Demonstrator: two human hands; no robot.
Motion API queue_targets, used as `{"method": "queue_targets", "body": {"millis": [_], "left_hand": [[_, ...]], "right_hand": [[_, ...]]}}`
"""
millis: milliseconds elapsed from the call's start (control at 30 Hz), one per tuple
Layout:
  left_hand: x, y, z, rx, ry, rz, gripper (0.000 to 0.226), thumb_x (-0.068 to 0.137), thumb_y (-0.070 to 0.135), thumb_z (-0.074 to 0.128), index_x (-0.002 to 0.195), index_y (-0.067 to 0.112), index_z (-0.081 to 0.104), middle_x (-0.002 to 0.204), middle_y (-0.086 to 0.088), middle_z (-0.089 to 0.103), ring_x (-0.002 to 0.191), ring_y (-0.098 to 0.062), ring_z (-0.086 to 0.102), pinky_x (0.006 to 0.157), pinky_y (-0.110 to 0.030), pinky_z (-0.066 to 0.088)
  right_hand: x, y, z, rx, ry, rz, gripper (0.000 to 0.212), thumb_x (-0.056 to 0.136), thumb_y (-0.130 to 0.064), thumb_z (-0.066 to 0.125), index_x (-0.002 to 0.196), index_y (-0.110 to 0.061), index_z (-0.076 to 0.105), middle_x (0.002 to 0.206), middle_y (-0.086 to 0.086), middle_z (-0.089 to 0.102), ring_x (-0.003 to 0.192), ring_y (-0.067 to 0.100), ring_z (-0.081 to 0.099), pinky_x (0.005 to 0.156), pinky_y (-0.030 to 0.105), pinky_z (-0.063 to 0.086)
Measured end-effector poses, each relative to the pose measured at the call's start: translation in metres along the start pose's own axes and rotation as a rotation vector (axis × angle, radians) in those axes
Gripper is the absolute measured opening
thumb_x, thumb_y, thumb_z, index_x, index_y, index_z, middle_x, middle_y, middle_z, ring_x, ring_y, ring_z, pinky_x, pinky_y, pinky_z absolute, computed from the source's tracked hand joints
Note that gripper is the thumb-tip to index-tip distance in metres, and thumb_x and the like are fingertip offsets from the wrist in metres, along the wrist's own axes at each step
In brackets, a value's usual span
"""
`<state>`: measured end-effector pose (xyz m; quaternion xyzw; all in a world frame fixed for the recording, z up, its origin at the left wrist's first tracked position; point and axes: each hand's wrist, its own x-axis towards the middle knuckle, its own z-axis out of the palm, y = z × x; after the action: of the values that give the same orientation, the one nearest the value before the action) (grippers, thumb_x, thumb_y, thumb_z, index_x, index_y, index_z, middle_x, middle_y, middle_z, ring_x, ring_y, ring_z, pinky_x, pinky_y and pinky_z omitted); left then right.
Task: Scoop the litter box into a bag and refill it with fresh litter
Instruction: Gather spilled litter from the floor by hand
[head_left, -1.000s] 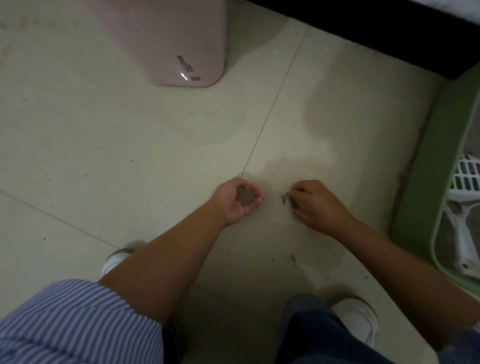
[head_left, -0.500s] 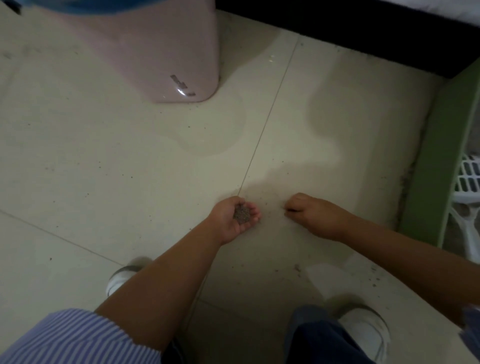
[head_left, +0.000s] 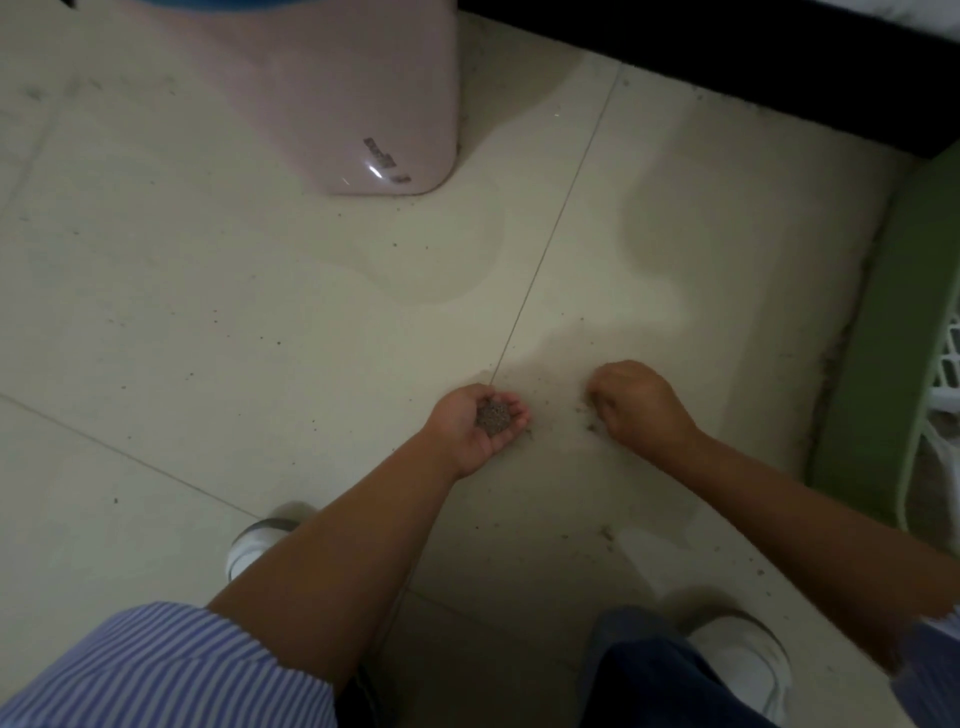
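While left hand (head_left: 475, 423) cups litter (head_left: 493, 414), right hand (head_left: 636, 402) fingers curled under, pinch unclear, litter box (head_left: 883, 364) cropped.

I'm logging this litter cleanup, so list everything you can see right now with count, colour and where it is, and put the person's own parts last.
bin: one, pale pink with something blue at its top, standing on the floor at upper left.
litter box: one, green rim, at the right edge, partly out of view.
scoop: one, white and slotted, inside the litter box, mostly cut off.
scattered litter grains: many, dark, on the floor tiles beside the right hand and near the litter box.
litter pile: one small handful, grey-brown, in the left palm.
shoes: two, white, at the bottom.
left hand: cupped palm-up, holding the litter pile.
right hand: knuckles up, fingers curled down onto the floor.
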<state>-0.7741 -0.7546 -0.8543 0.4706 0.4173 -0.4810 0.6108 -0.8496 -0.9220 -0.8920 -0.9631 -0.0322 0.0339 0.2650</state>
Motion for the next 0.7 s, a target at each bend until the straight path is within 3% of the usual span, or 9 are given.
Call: {"method": "queue_targets", "body": {"millis": [67, 100, 200, 333, 433, 533, 633, 700], "left_hand": [[0.000, -0.001, 0.002, -0.023, -0.018, 0.004, 0.037, 0.099, 0.010, 0.032, 0.068, -0.002, 0.050, 0.044, -0.010, 0.060, 0.057, -0.022, 0.060, 0.044, -0.024, 0.053], [-0.001, -0.002, 0.003, -0.034, -0.025, 0.005, 0.037, 0.099, 0.010, 0.031, 0.070, -0.002, 0.050, 0.049, -0.010, 0.061, 0.060, -0.022, 0.059, 0.046, -0.025, 0.054], [-0.002, -0.009, 0.006, -0.019, -0.053, -0.005, 0.034, 0.099, 0.010, 0.030, 0.074, 0.000, 0.050, 0.047, -0.009, 0.063, 0.066, -0.021, 0.056, 0.048, -0.026, 0.054], [-0.003, -0.010, 0.005, -0.029, -0.039, -0.032, 0.036, 0.099, 0.010, 0.033, 0.070, -0.003, 0.050, 0.042, -0.010, 0.059, 0.038, -0.019, 0.062, 0.039, -0.021, 0.051], [-0.001, -0.003, -0.003, -0.084, 0.003, 0.011, 0.035, 0.097, 0.008, 0.033, 0.066, -0.001, 0.048, 0.041, -0.009, 0.057, 0.032, -0.016, 0.058, 0.037, -0.019, 0.050], [-0.001, 0.008, -0.015, -0.132, 0.034, 0.067, 0.035, 0.096, 0.007, 0.033, 0.064, 0.001, 0.046, 0.043, -0.008, 0.057, 0.032, -0.015, 0.057, 0.037, -0.018, 0.050], [-0.001, 0.020, -0.024, -0.153, 0.052, 0.102, 0.032, 0.097, 0.008, 0.032, 0.071, -0.001, 0.048, 0.063, -0.013, 0.055, 0.033, -0.016, 0.059, 0.038, -0.019, 0.051], [-0.001, 0.026, -0.027, -0.189, 0.053, 0.115, 0.031, 0.098, 0.009, 0.032, 0.074, -0.002, 0.048, 0.056, -0.013, 0.058, 0.034, -0.018, 0.060, 0.039, -0.022, 0.052]], "right_hand": [[0.006, -0.021, 0.003, 0.156, 0.196, 0.180, 0.010, 0.058, 0.005, 0.059, 0.059, 0.002, 0.069, 0.059, 0.016, 0.069, 0.053, 0.025, 0.068, 0.059, 0.020, 0.040], [0.008, -0.036, 0.002, 0.235, 0.198, 0.209, 0.010, 0.062, 0.003, 0.063, 0.066, 0.004, 0.071, 0.065, 0.016, 0.071, 0.060, 0.022, 0.068, 0.062, 0.018, 0.043], [0.005, -0.060, -0.005, 0.426, -0.027, 0.229, 0.021, 0.074, -0.010, 0.064, 0.090, 0.001, 0.073, 0.086, 0.015, 0.072, 0.078, 0.014, 0.059, 0.075, 0.023, 0.045], [-0.005, -0.027, -0.012, 0.077, 0.129, 0.222, 0.026, 0.072, -0.018, 0.055, 0.073, 0.002, 0.072, 0.071, 0.016, 0.072, 0.064, 0.027, 0.069, 0.067, 0.021, 0.038], [-0.013, -0.004, -0.009, -0.095, -0.072, 0.122, 0.033, 0.071, -0.024, 0.054, 0.082, 0.003, 0.071, 0.082, 0.018, 0.071, 0.073, 0.035, 0.068, 0.079, 0.029, 0.043], [-0.016, 0.006, -0.003, -0.187, -0.233, -0.015, 0.032, 0.061, -0.013, 0.074, 0.088, 0.004, 0.070, 0.093, 0.022, 0.068, 0.079, 0.038, 0.066, 0.074, 0.041, 0.054], [-0.021, 0.008, 0.005, -0.156, -0.240, -0.051, 0.038, 0.051, 0.001, 0.086, 0.084, 0.007, 0.069, 0.089, 0.023, 0.068, 0.075, 0.038, 0.066, 0.069, 0.041, 0.055], [-0.022, 0.002, 0.008, -0.132, -0.210, -0.038, 0.031, 0.053, 0.006, 0.083, 0.080, 0.007, 0.069, 0.084, 0.021, 0.068, 0.072, 0.035, 0.065, 0.064, 0.034, 0.054]]}}
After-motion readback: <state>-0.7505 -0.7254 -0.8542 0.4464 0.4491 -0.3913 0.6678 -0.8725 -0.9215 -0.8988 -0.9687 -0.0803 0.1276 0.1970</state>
